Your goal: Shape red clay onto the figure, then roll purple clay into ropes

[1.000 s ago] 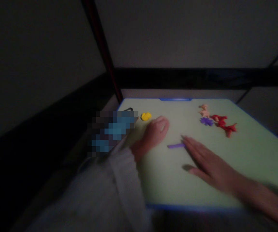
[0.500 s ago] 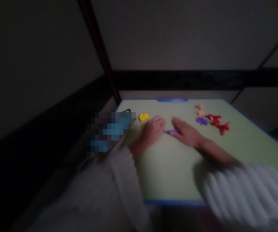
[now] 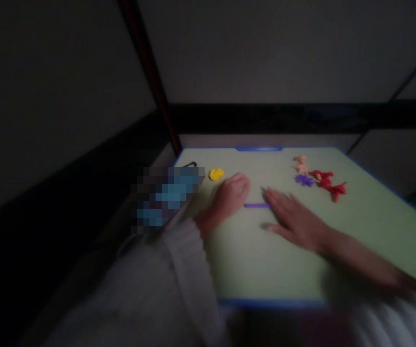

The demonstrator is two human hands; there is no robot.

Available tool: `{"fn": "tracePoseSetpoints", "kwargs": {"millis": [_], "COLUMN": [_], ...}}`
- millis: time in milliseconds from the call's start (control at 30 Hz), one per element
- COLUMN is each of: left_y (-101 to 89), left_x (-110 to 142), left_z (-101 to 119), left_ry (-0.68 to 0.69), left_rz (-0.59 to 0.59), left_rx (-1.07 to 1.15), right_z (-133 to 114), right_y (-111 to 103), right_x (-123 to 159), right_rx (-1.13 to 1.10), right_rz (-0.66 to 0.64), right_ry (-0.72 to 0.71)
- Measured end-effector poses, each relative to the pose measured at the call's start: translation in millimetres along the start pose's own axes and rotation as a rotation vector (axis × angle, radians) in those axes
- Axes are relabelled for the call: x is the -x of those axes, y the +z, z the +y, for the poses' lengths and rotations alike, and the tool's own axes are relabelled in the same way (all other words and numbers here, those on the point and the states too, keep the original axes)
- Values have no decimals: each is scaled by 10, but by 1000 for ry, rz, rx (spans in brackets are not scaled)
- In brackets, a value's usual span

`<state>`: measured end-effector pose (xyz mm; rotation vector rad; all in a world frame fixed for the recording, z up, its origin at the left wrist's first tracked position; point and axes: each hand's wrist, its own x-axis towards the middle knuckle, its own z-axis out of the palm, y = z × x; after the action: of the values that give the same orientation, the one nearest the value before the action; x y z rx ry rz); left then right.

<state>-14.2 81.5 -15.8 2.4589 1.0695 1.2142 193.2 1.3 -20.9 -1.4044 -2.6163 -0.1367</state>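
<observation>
A thin purple roll, apparently modelling clay (image 3: pixel 256 206), lies crosswise on the pale tabletop (image 3: pixel 258 260). My right hand (image 3: pixel 296 219) is flat and open, with its fingers over the right end of that roll and its thumb spread toward me. Just left of the roll, my left hand (image 3: pixel 231 193) rests on the table with its fingers curled toward the thumb. Whatever is inside those fingers, if anything, is hidden. Beyond the left hand sits a flattened yellow clay piece (image 3: pixel 216 174).
At the right stand peach clay pieces (image 3: pixel 301 166), a purple clay shape with several points (image 3: pixel 304 180) and red clay shapes (image 3: pixel 334 190). A blurred-out blue item (image 3: pixel 172 193) is along the left edge. A wall rises behind the table.
My right hand has slid toward me and a little right, its thumb now off the purple roll. The roll has shifted slightly toward me. My left hand has hardly moved.
</observation>
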Motion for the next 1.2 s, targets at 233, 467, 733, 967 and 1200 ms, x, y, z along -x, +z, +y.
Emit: {"fn": "tracePoseSetpoints", "kwargs": {"millis": [233, 467, 733, 967, 1200], "left_y": [-3, -8, -30, -84, 23], "left_x": [13, 21, 40, 205, 151], "left_z": [-5, 34, 180, 826, 639], "left_ry": [0, -15, 13, 437, 338], "left_rz": [-13, -29, -103, -702, -813], "left_rx": [-7, -16, -32, 1, -66], "right_z": [297, 96, 377, 427, 400], "right_y": [55, -3, -201, -158, -200], "right_x": [-654, -24, 420, 496, 463], "right_rx": [-27, -90, -245, -479, -519], "right_rz": [-74, 17, 149, 289, 325], "right_ry": [188, -21, 206, 419, 396]}}
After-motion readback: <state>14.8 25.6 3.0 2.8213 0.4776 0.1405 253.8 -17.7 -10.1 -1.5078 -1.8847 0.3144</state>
